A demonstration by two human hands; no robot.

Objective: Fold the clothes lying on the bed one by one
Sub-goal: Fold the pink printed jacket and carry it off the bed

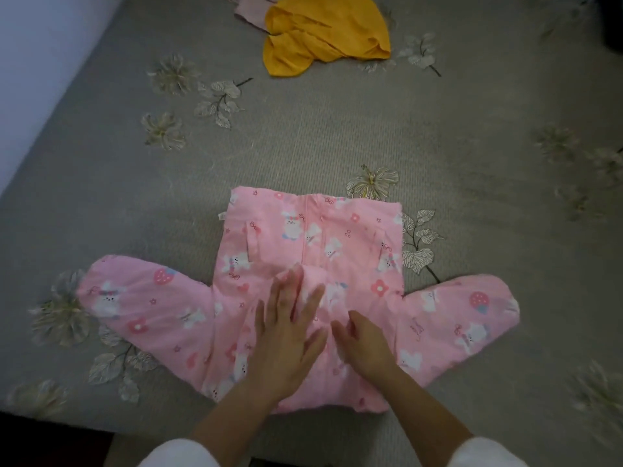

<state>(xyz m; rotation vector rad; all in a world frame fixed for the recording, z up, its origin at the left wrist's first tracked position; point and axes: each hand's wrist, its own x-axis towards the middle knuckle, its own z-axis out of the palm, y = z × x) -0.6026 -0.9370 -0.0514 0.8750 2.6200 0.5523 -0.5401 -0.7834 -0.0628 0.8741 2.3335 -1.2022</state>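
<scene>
Now, left grip (286,338) flat on jacket (337,237)

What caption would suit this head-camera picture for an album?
Left hand and right hand rest on a pink bunny-print jacket spread on the bed, yellow garment beyond.

Probably a home bedroom: floral-patterned bed (303,136), scattered clothes (327,32).

— Can you read any writing from here?
— Nothing legible. The pink jacket (313,237) carries a small line of script (417,328) on the sleeve at the right of the view, too blurred to read. The tiny tag (220,216) on its side is too small.
</scene>
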